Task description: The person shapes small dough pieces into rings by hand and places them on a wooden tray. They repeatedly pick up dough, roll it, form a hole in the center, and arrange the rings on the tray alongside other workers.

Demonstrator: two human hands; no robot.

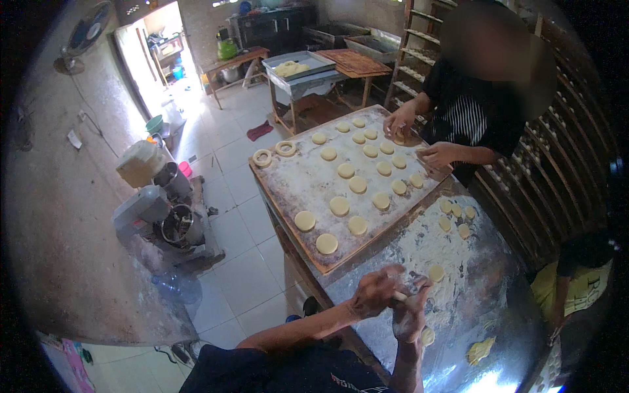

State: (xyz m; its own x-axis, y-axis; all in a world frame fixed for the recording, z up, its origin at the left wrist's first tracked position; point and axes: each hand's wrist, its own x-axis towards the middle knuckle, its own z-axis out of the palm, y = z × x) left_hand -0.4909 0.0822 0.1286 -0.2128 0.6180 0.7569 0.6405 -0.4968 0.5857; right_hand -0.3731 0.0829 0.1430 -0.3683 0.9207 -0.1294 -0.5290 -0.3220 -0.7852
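Observation:
My left hand [379, 292] and my right hand [410, 313] meet over the near edge of the floured metal table [485, 295]. Both have curled fingers, and a small pale bit shows between them, too blurred to name. A dough round [436, 273] lies just beyond my fingertips. Another dough piece [428, 336] sits beside my right wrist, partly hidden by it. Farther right is a crumpled dough scrap [480, 352]. Ahead, a floured wooden board [298, 187] carries several flat dough rounds [339, 206] and two dough rings [262, 158] at its far left corner.
Across the board, a co-worker's hands [438, 154] work at its far right edge. Several small dough pieces [456, 211] lie on the table. Slatted racks [524, 177] line the right side, near another person [576, 281]. A mixer [147, 206] stands left on the tiled floor.

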